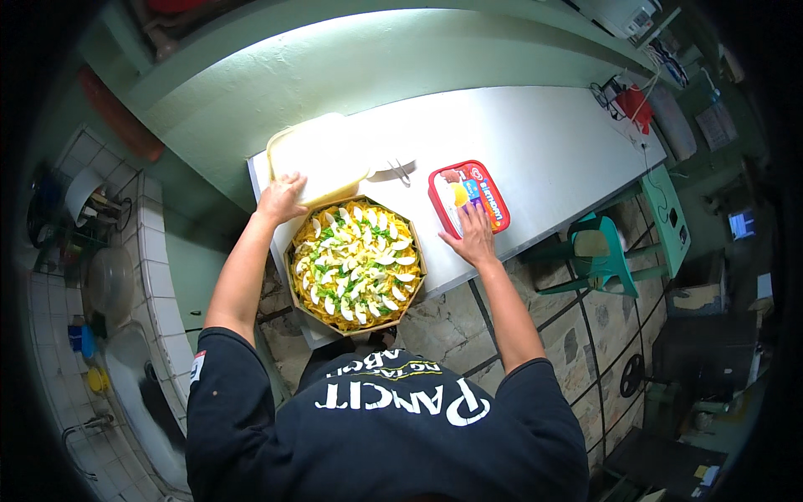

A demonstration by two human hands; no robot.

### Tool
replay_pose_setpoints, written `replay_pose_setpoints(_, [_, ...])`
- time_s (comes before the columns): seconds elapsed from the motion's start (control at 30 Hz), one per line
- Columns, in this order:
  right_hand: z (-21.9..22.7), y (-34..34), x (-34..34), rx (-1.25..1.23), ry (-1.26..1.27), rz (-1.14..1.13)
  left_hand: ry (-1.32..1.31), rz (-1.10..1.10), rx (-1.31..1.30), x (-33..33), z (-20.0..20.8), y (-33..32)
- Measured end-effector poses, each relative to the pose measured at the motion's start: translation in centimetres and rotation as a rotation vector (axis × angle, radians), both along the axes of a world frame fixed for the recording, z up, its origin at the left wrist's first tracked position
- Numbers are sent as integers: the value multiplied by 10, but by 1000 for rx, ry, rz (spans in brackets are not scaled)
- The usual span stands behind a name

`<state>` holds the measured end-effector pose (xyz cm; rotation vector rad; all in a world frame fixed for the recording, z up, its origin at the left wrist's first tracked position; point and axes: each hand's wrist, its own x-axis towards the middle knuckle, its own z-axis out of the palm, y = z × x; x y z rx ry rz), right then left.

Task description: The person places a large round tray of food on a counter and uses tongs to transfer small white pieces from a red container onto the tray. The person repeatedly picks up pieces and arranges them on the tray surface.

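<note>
Left of the frame's centre, the person's left hand [283,199] lay at the edge of a pale, rimmed tray [318,159]; I couldn't tell whether it pinched. Just below, an eight-sided box [421,266] held egg-topped noodles [355,263]. Right of centre, the right hand [474,239] rested, fingers spread, on a red tub [478,180] on the white counter [544,134].

Bright light washes over a white worktop [552,151] along a pale green wall [351,71], with a green plastic chair [617,251] near its right end, dark-lined stone-patterned flooring [562,339], and a sink [125,360] among white tiles [157,272] at left.
</note>
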<state>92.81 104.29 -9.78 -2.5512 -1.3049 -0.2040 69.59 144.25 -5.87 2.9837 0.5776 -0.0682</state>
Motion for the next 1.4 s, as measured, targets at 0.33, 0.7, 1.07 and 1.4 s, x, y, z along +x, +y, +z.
replay_pose_setpoints(0.33, [-18, 192, 5, 39, 261, -63, -310, -215, 216, -9, -2, 5])
replay_pose_setpoints(0.7, [19, 243, -35, -260, 376, -303, -548, -212, 191, -21, 105, 99])
replay_pose_setpoints(1.07, [89, 176, -94, -24, 347, -392, -445, 63, -67, 20, 59, 195])
replay_pose_setpoints(1.4, [104, 281, -115, -137, 143, -134, -469, 518, -849, -49, -60, 154])
